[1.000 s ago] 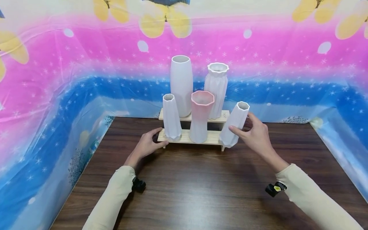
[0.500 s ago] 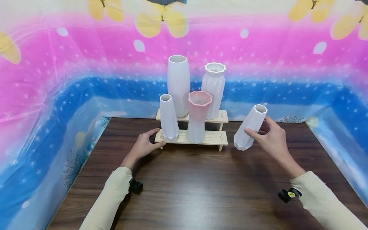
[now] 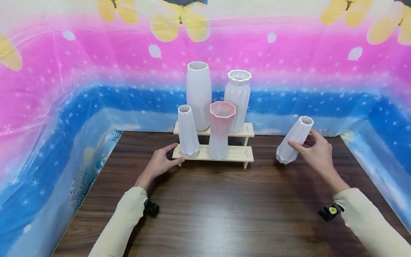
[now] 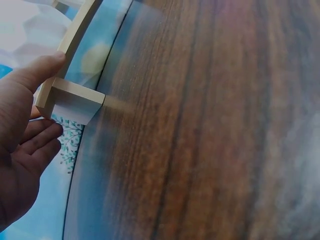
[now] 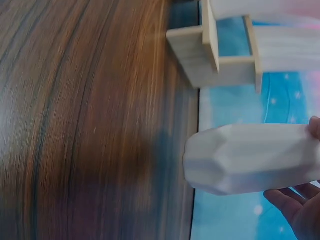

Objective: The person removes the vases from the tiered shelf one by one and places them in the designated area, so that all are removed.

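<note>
My right hand [image 3: 316, 151] grips a slim white faceted vase [image 3: 294, 141] between thumb and fingers. The vase is tilted, its mouth leaning right, and it hangs off the stand over the table's right part; its faceted base [image 5: 210, 162] fills the middle of the right wrist view. My left hand [image 3: 160, 162] holds the left end of a two-step wooden stand [image 3: 239, 153], thumb on the front edge [image 4: 60, 60] and fingers behind. On the lower step stand another slim white vase [image 3: 188, 132] and a pink-rimmed vase [image 3: 219, 134].
A tall smooth white vase [image 3: 198, 92] and a white vase with a scalloped rim [image 3: 239, 94] stand on the upper step. The stand is near the back edge of a dark wooden table [image 3: 218, 207]. A printed cloth [image 3: 128, 64] hangs around the back and sides.
My right hand has lifted the slim white vase off the lower step's right end and carried it rightward. My left hand has stayed on the stand. The head view has shifted slightly.
</note>
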Demonstrator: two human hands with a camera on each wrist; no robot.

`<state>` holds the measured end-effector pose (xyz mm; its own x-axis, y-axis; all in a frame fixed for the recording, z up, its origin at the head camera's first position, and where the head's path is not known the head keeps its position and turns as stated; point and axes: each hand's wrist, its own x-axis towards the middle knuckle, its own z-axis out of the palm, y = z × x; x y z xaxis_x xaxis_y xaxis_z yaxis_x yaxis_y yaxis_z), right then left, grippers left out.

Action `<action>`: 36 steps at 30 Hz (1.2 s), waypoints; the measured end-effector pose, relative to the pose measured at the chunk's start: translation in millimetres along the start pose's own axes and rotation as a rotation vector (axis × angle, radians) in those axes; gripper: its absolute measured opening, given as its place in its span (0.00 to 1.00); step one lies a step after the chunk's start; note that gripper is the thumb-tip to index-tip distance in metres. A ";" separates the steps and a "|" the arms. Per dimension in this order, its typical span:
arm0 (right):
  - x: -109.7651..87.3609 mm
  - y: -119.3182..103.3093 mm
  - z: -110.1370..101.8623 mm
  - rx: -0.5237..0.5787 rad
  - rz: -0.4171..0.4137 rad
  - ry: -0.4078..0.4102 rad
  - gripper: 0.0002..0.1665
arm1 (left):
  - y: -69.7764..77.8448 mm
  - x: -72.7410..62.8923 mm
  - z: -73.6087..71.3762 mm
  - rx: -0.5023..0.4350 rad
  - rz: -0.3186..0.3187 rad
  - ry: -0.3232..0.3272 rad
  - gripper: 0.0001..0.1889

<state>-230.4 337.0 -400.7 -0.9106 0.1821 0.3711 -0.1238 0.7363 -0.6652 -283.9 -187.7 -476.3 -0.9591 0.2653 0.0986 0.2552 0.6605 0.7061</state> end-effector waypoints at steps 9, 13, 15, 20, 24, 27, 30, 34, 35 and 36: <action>14.6 33.5 -15.1 -0.048 0.009 0.004 0.46 | -0.5 -0.4 0.1 0.001 -0.014 -0.010 0.44; 21.3 47.2 -21.0 -0.039 0.042 -0.001 0.47 | -0.3 -1.5 -0.4 0.006 -0.017 -0.017 0.44; 24.8 52.8 -23.9 -0.034 0.056 -0.006 0.47 | 0.5 -1.8 -0.5 0.010 -0.017 -0.019 0.45; 34.1 65.1 -28.6 -0.018 0.073 0.003 0.45 | 1.2 -2.0 -1.1 0.012 -0.020 -0.026 0.45; 44.2 73.7 -31.0 0.000 0.073 0.021 0.44 | 0.3 -1.2 -1.8 0.004 -0.024 -0.028 0.45; 50.9 79.1 -34.2 -0.006 0.088 0.029 0.44 | -0.4 0.4 -1.8 -0.002 -0.024 -0.027 0.45; 55.1 84.8 -36.9 -0.019 0.127 0.041 0.46 | -0.7 0.9 -1.5 0.000 -0.024 -0.029 0.45; 59.3 93.7 -39.8 -0.023 0.180 0.055 0.48 | 0.5 0.5 -1.3 -0.003 -0.031 -0.033 0.45; 60.2 96.1 -40.4 -0.025 0.191 0.057 0.48 | 0.9 0.2 -1.3 -0.003 -0.031 -0.035 0.44; 61.2 98.2 -41.1 -0.026 0.196 0.060 0.48 | 1.3 0.1 -1.3 -0.004 -0.031 -0.035 0.44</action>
<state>-282.1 447.2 -416.7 -0.8908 0.3619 0.2746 0.0647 0.6993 -0.7119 -283.8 -187.7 -474.4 -0.9618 0.2686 0.0521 0.2246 0.6663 0.7111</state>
